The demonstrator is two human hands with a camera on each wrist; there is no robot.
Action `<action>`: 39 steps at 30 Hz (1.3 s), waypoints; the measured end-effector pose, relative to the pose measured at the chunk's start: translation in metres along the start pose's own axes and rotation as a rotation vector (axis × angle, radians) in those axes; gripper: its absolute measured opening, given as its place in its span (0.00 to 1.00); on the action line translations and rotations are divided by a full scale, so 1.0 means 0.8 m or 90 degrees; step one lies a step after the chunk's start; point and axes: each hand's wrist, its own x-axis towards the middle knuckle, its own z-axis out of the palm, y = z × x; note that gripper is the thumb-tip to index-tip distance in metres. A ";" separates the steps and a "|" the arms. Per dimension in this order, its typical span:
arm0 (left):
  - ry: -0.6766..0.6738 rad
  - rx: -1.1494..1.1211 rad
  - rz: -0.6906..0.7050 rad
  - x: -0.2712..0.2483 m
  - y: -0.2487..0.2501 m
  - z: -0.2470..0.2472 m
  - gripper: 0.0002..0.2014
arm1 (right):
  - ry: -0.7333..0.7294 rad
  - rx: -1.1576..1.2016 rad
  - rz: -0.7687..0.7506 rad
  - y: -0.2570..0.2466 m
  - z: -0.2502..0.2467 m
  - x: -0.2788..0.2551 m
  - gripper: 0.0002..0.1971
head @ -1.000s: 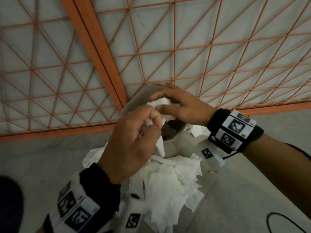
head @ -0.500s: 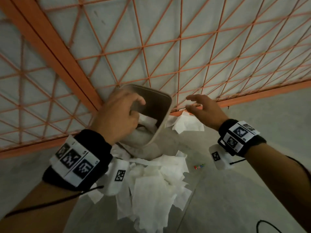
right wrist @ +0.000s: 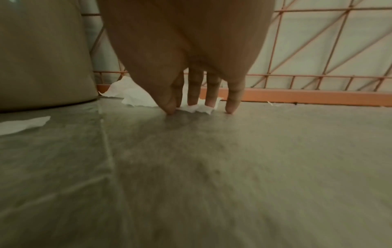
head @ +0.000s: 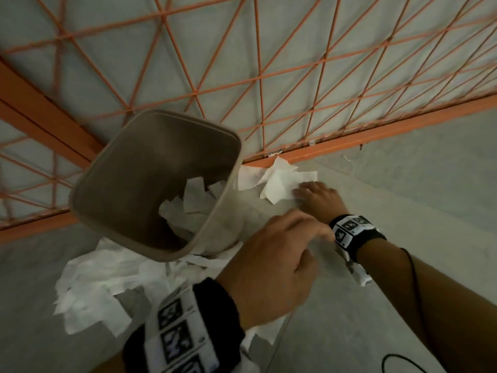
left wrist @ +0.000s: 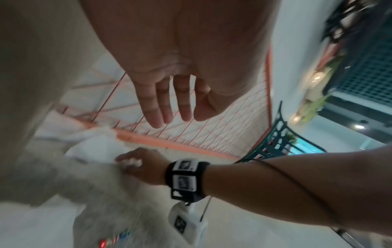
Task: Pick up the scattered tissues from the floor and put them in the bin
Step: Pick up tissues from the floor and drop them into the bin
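White crumpled tissue [head: 279, 184] lies on grey floor [head: 403, 211] by orange wire fence [head: 349, 84], right hand [head: 318, 201] fingertips pressing down on it, not pinched yet. Left hand [head: 271, 267] loose, empty, was in beige plastic bin [head: 215, 211] half second back. Risk: thin sheet slides or tears, big pile [head: 107, 278] left behind

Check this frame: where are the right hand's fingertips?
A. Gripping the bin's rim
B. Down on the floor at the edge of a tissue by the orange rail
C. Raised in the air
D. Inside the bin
B: the right hand has its fingertips on the floor, on the tissue beside the bin.
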 end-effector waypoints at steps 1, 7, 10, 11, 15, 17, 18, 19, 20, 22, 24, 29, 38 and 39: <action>-0.022 -0.031 -0.065 0.011 -0.010 0.018 0.17 | 0.022 0.002 -0.008 0.005 0.001 -0.007 0.18; 0.001 0.004 -0.355 0.115 -0.089 0.099 0.25 | 0.041 0.066 0.002 0.048 0.005 -0.052 0.08; -0.017 0.073 -0.429 0.145 -0.125 0.103 0.28 | 0.032 0.142 0.025 0.044 0.000 -0.071 0.13; -0.033 0.103 -0.448 0.153 -0.135 0.100 0.29 | 0.022 0.166 0.037 0.043 -0.002 -0.079 0.16; -0.124 0.194 -0.517 0.167 -0.171 0.092 0.30 | -0.012 0.214 0.087 0.043 -0.003 -0.102 0.27; -0.146 0.223 -0.515 0.165 -0.180 0.101 0.31 | -0.044 0.212 0.132 0.052 -0.002 -0.113 0.30; -0.147 0.243 -0.498 0.162 -0.182 0.106 0.33 | -0.055 0.208 0.144 0.056 -0.001 -0.117 0.32; -0.141 0.269 -0.475 0.159 -0.183 0.110 0.33 | -0.059 0.205 0.148 0.060 0.002 -0.120 0.32; -0.122 0.296 -0.449 0.155 -0.183 0.113 0.32 | -0.055 0.200 0.148 0.063 0.005 -0.123 0.32; -0.061 0.316 -0.403 0.147 -0.183 0.115 0.23 | -0.029 0.177 0.150 0.065 0.010 -0.127 0.28; -0.012 0.300 -0.365 0.137 -0.176 0.113 0.15 | 0.008 0.151 0.147 0.065 0.011 -0.129 0.21; 0.031 0.151 -0.264 0.086 -0.119 0.108 0.07 | 0.004 0.124 0.139 0.057 0.006 -0.136 0.12; -0.011 -0.055 -0.069 -0.051 -0.015 0.013 0.10 | -0.045 0.221 0.053 -0.018 -0.084 -0.149 0.08; -0.013 -0.066 -0.059 -0.065 -0.005 -0.007 0.10 | -0.059 0.236 0.031 -0.034 -0.108 -0.152 0.06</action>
